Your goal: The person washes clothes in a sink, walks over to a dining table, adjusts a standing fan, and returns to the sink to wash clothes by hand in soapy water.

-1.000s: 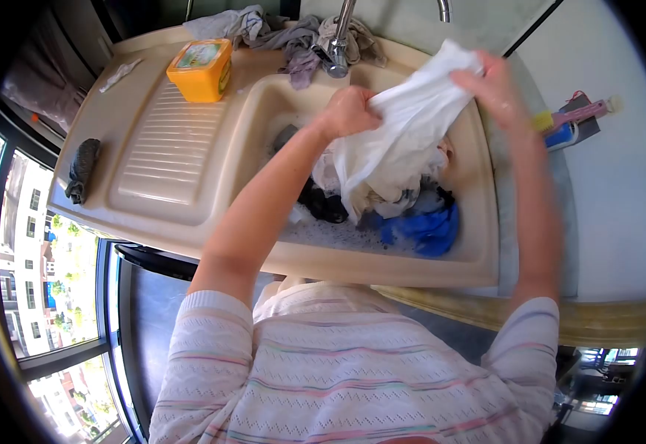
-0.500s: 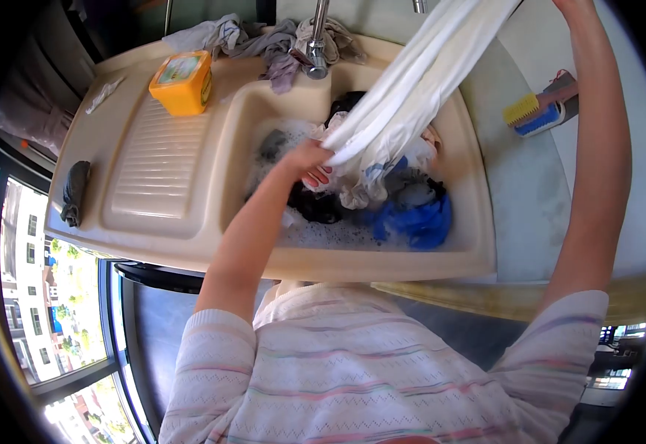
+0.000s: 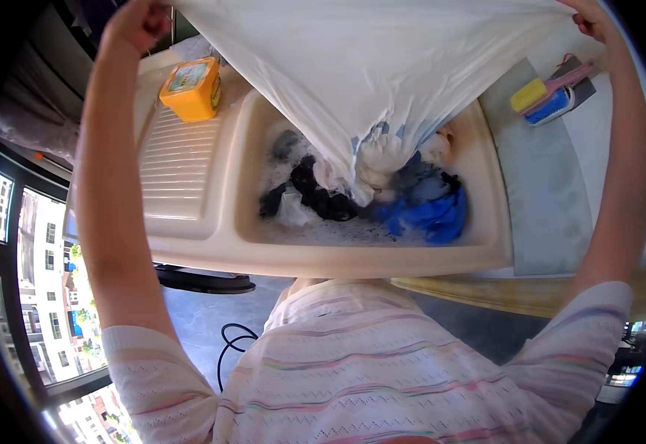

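Note:
A wet white cloth garment (image 3: 382, 66) is stretched wide above the sink (image 3: 367, 259). My left hand (image 3: 142, 26) is closed on its upper left corner, and my right hand (image 3: 593, 18) grips the upper right corner. The cloth narrows downward, and its gathered lower end with bluish patches rests among the laundry in the basin. Soapy water there holds a blue garment (image 3: 438, 214), a black garment (image 3: 319, 196) and paler pieces. The cloth's top edge runs out of view, and the faucet is hidden behind it.
A yellow-orange tub (image 3: 192, 89) stands on the ribbed drainboard (image 3: 175, 170) at left. Scrub brushes, one with yellow bristles (image 3: 529, 96) and one with blue bristles (image 3: 549, 109), lie on the counter (image 3: 545, 192) at right. A black cable (image 3: 227, 344) hangs below.
My left hand has moved from the basin up to the left, spreading the bunched white cloth into a wide sheet. My right hand stays high at right.

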The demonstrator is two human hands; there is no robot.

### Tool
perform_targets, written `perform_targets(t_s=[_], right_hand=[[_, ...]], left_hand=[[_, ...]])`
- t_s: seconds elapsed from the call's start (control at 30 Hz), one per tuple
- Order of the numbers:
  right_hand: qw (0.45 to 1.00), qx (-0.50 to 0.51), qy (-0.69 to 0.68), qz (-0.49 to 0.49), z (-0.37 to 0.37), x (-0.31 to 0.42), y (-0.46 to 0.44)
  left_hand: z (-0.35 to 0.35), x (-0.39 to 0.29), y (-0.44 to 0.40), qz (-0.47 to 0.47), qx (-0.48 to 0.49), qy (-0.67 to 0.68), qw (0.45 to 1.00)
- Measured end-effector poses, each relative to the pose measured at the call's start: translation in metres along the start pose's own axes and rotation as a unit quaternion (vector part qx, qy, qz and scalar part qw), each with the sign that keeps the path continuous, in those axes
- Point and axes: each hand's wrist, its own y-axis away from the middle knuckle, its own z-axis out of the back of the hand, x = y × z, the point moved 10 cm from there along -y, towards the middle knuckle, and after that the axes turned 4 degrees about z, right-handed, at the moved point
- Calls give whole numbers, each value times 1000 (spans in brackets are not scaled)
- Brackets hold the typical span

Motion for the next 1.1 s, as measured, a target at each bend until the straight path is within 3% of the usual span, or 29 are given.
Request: perform_targets(t_s=[0.07, 0.17, 0.2, 0.27, 0.3, 0.33, 0.37, 0.4, 0.43, 0.47, 0.53, 0.57, 0.6, 0.63, 0.67, 0.77, 0.8, 0.87, 0.93, 1.1], right_hand=[[990, -122, -76, 5, 33, -12, -3], [974, -129, -180, 56, 86, -60, -74], [969, -110, -86, 204, 84, -32, -71], [872, -57, 106, 474, 54, 19, -39], [934, -38, -118, 336, 35, 5, -34], [927, -18, -333, 173, -13, -7, -5], [925, 104, -358, 80, -75, 2, 32], [940, 164, -284, 96, -125, -52, 19], [899, 274, -335, 64, -200, -57, 49], [919, 279, -279, 12, -256, -74, 82], [896, 317, -310, 1, -368, -100, 141], [942, 292, -164, -6, -411, -127, 161], [957, 264, -71, 95, -437, -116, 180], [935, 348, -35, 56, -487, -128, 209], [961, 238, -11, 141, -482, -105, 222], [960, 268, 20, 83, -520, -113, 247], [931, 339, 87, 99, -535, -121, 251], [913, 393, -62, -90, -576, -170, 264], [896, 407, -115, -138, -597, -188, 267], [929, 359, -10, 91, -566, -154, 228]], left_hand=[[-29, -53, 41, -48, -38, -11, 998], [-53, -106, 69, -117, -23, -30, 992], [-57, -103, 65, -118, 6, -7, 993], [-64, -86, 52, -116, 65, 39, 990], [-72, -67, 55, -121, 67, -52, 989], [-83, -40, 66, -127, 68, -141, 979], [-111, 7, 82, -64, 159, -184, 968], [-127, 47, 89, -75, 200, -231, 949], [-133, 105, 89, -2, 209, -229, 951], [-143, 145, 104, 32, 188, -325, 926], [-145, 270, 111, 162, 174, -321, 917], [-149, 320, 117, 174, 178, -341, 906], [-151, 362, 130, 230, 175, -376, 880], [-164, 374, 144, 239, 182, -470, 830], [-178, 401, 137, 23, 194, -554, 809], [-187, 434, 142, 53, 206, -575, 790], [-188, 450, 139, 98, 230, -581, 774], [-193, 471, 130, 91, 229, -568, 785], [-195, 488, 124, 84, 218, -559, 795], [-192, 467, 112, 36, 210, -555, 804]])
